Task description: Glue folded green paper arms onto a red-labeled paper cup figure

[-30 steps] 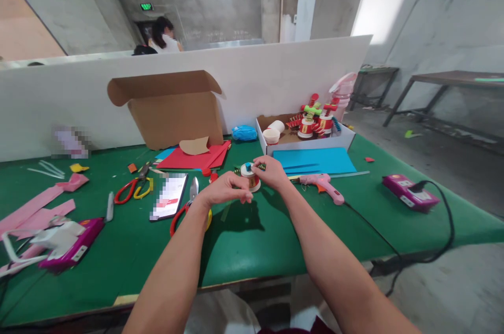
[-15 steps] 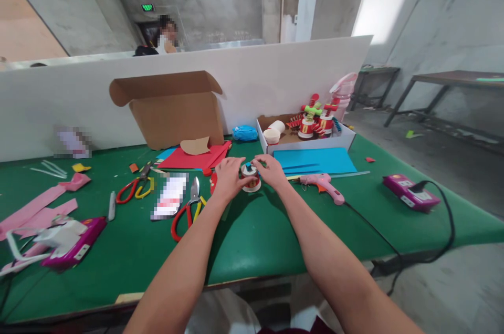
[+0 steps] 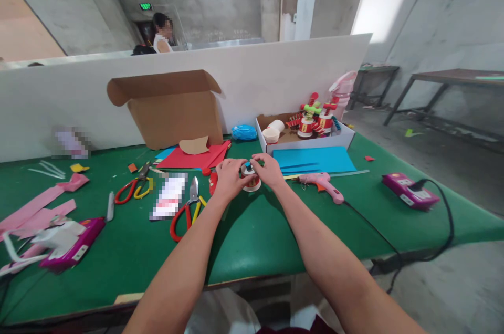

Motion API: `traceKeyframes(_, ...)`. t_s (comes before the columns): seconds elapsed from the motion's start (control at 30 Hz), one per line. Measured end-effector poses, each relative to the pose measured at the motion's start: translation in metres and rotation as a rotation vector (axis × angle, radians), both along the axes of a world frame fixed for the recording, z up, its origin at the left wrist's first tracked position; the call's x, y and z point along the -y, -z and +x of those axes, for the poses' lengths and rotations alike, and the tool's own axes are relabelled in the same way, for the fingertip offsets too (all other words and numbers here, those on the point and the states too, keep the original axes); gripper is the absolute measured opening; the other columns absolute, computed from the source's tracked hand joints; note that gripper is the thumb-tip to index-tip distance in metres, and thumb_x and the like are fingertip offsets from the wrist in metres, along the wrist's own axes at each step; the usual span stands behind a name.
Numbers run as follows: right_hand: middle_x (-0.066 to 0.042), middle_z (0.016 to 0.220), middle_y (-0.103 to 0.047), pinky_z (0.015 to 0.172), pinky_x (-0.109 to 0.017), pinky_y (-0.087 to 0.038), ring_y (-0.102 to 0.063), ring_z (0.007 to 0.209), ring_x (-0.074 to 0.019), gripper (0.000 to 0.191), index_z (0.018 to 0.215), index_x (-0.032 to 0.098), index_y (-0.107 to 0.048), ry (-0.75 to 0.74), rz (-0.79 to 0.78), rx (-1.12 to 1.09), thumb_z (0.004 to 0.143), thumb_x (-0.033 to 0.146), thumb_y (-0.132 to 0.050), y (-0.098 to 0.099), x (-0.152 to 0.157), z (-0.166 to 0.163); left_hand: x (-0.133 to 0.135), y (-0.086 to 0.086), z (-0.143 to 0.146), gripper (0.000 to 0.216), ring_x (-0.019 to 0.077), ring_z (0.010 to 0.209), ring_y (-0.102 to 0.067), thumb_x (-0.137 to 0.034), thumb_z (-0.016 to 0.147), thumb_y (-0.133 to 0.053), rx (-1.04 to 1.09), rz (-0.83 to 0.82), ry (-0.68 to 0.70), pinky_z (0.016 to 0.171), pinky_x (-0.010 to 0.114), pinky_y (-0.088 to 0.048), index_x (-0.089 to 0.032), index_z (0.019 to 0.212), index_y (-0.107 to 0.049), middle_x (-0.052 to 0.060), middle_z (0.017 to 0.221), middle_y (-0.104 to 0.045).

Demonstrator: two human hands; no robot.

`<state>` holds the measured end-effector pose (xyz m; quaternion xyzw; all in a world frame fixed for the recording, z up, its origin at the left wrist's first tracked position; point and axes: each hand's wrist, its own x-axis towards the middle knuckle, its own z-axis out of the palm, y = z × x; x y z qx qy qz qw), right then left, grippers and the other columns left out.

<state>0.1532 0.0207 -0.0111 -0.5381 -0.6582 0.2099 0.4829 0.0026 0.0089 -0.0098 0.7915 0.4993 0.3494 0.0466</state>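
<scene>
An upturned white paper cup (image 3: pixel 252 186) with a red band stands on the green table between my hands. My left hand (image 3: pixel 229 176) is closed around its left side, thumb across the front. On the cup's top sits a small folded blue paper piece (image 3: pixel 248 165). The fingertips of my right hand (image 3: pixel 269 170) pinch at the right edge of this blue piece. Beside my left hand lies a red item (image 3: pixel 213 183), partly covered by the hand. Scissors with red and yellow handles (image 3: pixel 186 217) rest to the left.
A pink glue gun (image 3: pixel 323 185) with a black cord lies right, near a purple box (image 3: pixel 410 192). Blue paper sheets (image 3: pixel 328 159) lie before a white tray (image 3: pixel 311 146) of cups and spring figures. Red sheets (image 3: pixel 173 159), pliers (image 3: pixel 144 171) and pink strips (image 3: pixel 37 207) are left.
My right fingertips have shifted slightly at the blue piece on the cup. My left hand keeps its hold. The person behind the white partition has turned a little.
</scene>
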Motion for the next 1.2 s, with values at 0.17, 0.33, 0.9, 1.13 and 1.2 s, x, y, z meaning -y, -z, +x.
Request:
traceKeyframes(0.17,-0.008,0.104,-0.071,0.091,-0.035,-0.049,-0.065,0.099,-0.0202,0.013,0.073,0.019,-0.065,0.008,-0.048,-0.039,0.082,0.025,-0.058,-0.002,0.000,-0.001,-0.002,-0.003,-0.001,0.030,0.0270,0.108,-0.054,-0.038,0.078,-0.067,0.178,-0.016,0.012,0.096,0.043,-0.038,-0.023,0.104,-0.064,0.007,0.109,-0.068)
traceKeyframes(0.33,-0.007,0.102,-0.072,0.091,-0.036,-0.050,-0.066,0.098,-0.0200,0.013,0.071,0.020,-0.065,0.007,-0.032,-0.050,0.081,0.025,-0.059,-0.001,0.000,-0.001,-0.004,-0.003,0.001,0.017,0.0265,0.106,-0.055,-0.032,0.081,-0.063,0.231,0.018,-0.003,0.096,0.043,-0.040,-0.023,0.095,-0.066,0.007,0.103,-0.070)
traceKeyframes(0.9,-0.007,0.102,-0.072,0.092,-0.036,-0.048,-0.065,0.099,-0.0199,0.014,0.070,0.020,-0.063,0.035,-0.028,-0.046,0.082,0.024,-0.056,0.000,-0.003,0.005,-0.010,0.002,0.002,0.010,0.0241,0.098,-0.058,-0.026,0.078,-0.061,0.229,0.034,0.050,0.092,0.040,-0.044,-0.021,0.084,-0.068,0.005,0.093,-0.072)
traceKeyframes(1.13,-0.006,0.097,-0.074,0.088,-0.033,-0.049,-0.067,0.094,-0.0190,0.017,0.076,0.019,-0.065,0.105,-0.033,-0.210,0.083,0.028,-0.053,-0.002,-0.008,0.016,-0.010,0.001,0.002,0.009,0.0222,0.093,-0.061,-0.025,0.078,-0.061,0.241,0.040,0.050,0.087,0.038,-0.047,-0.023,0.080,-0.069,0.004,0.089,-0.072)
traceKeyframes(1.2,-0.005,0.096,-0.075,0.087,-0.032,-0.050,-0.067,0.093,-0.0191,0.018,0.077,0.019,-0.066,0.116,-0.014,-0.236,0.084,0.029,-0.053,-0.003,-0.008,0.020,-0.010,0.001,0.002,0.009,0.0216,0.091,-0.061,-0.024,0.078,-0.061,0.263,0.041,0.046,0.086,0.037,-0.047,-0.023,0.079,-0.069,0.003,0.087,-0.072)
